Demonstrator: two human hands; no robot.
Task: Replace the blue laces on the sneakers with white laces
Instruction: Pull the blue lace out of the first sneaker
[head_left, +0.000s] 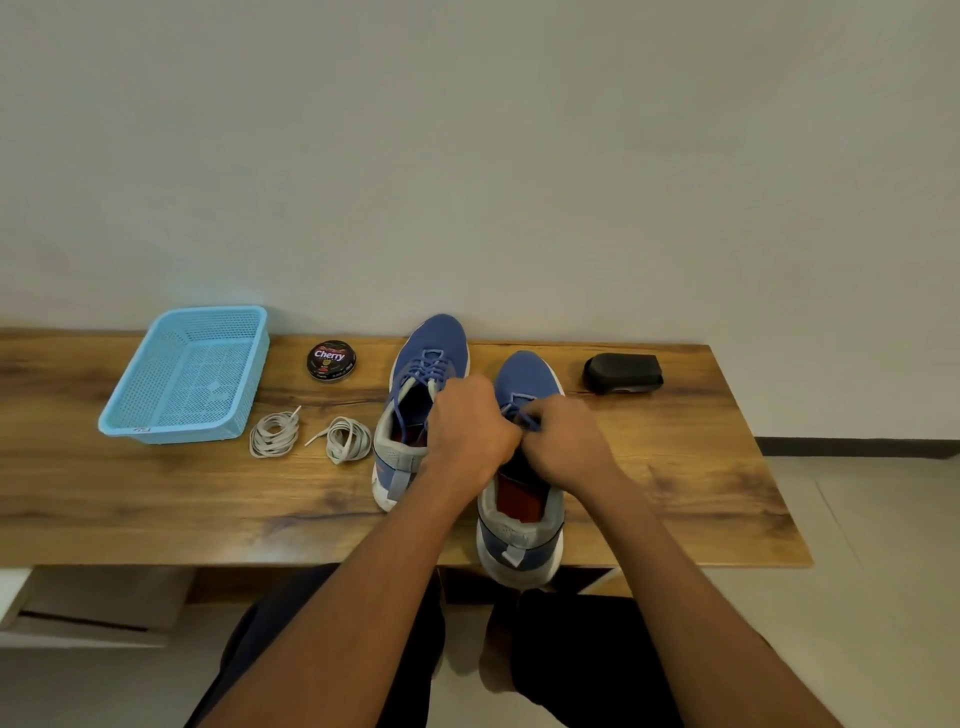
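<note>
Head view, L to R: wooden surface w/ one light-blue mesh basket at far L; just beside it two coiled white laces and, lying apart, untouched; one round polish tin behind them. Centre: two blue sneakers, toes toward the wall. L sneaker is fully threaded w/ its blue lace, ends loose. R sneaker sits nearer the person, heel overhanging the surface edge. Both hands meet over its eyelets: left hand curled, knuckles up, fingers hidden underneath, so cannot tell exactly what it holds, prob. the tongue or lace; right hand fingers curled, pinching the blue lace of the R shoe at the upper eyelets. Far R: one black shoe brush, well apart. Handling, as judged: laces are light, limp, flat cord, slack once freed, liable to snag at each eyelet; best taken by the stiff tip or at a crossing, drawn out one row at a time. Sneakers are soft-uppered and light, likely to slide unless steadied at the collar or tongue. Count: 2 sneakers, 2 blue laces, 2 white laces, 1 basket, 1 tin, 1 brush.
</note>
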